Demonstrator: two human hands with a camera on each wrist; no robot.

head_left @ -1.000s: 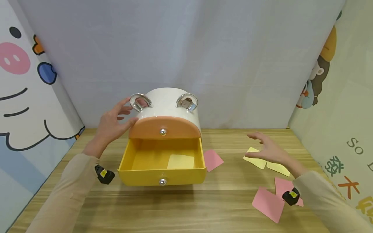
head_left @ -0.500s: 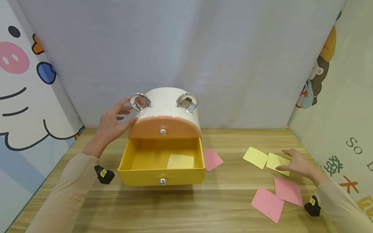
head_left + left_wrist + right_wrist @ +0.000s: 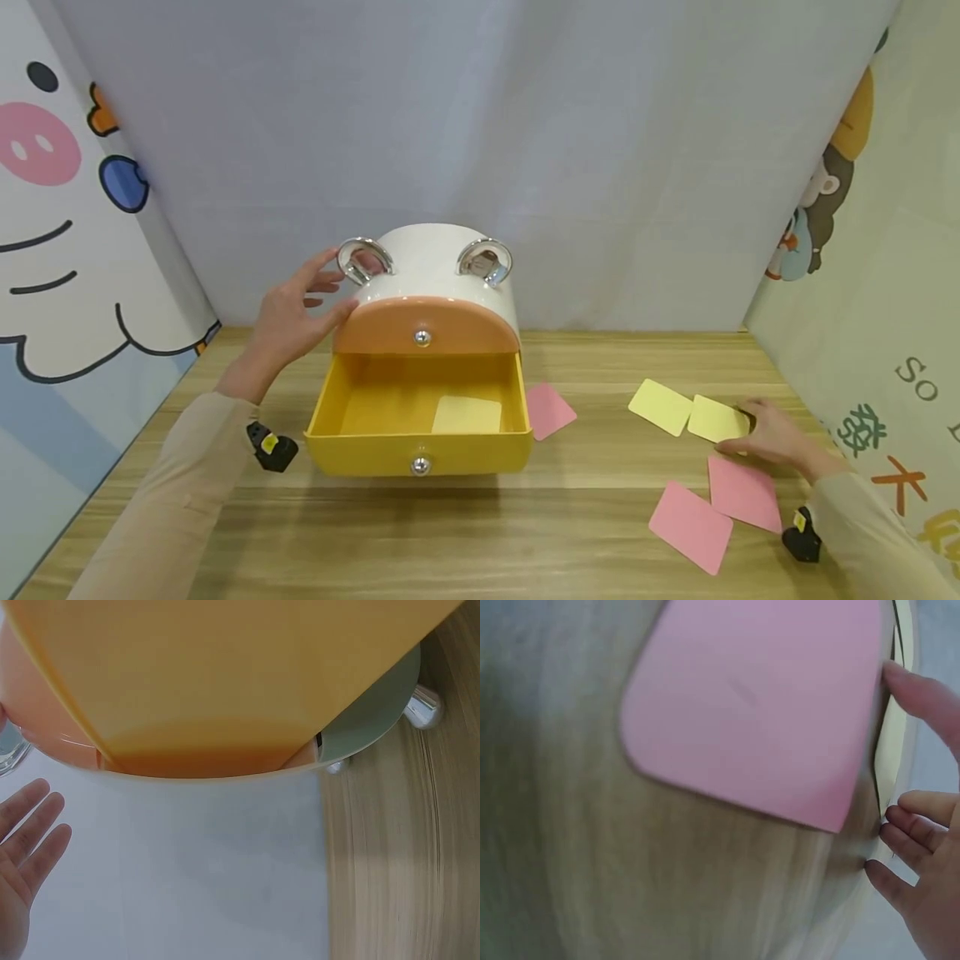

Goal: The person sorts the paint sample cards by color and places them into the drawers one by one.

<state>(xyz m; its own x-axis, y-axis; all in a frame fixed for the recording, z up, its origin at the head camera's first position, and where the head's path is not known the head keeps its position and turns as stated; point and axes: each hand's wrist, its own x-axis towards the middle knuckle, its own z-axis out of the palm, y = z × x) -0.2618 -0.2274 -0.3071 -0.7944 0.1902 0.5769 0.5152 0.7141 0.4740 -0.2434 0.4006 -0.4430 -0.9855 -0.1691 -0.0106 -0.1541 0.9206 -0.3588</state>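
Note:
My left hand (image 3: pixel 288 321) rests against the left side of a white, animal-shaped drawer box (image 3: pixel 431 258), its fingers by one chrome ear and its thumb at the orange front. Below that front, a yellow drawer (image 3: pixel 420 454) is pulled out, with a pale yellow card (image 3: pixel 467 415) lying inside. In the left wrist view, the fingers (image 3: pixel 37 832) of that hand look straight. My right hand (image 3: pixel 772 437) is low over the right end of another yellow card (image 3: pixel 716 419), thumb and fingers spread around its corner. The right wrist view shows a slim yellow edge between them; contact is unclear.
Left of that card lies one more yellow card (image 3: pixel 660 407). Two pink cards (image 3: pixel 691 527) lie nearer me on the wooden table (image 3: pixel 585 533), and a third pink card (image 3: pixel 550 411) sits beside the drawer. Printed panels stand at both sides, with a pale curtain (image 3: pixel 630 167) behind.
My right hand has moved right and down, from above the left yellow card to the right end of the other one. The left hand and drawer box stay as they were.

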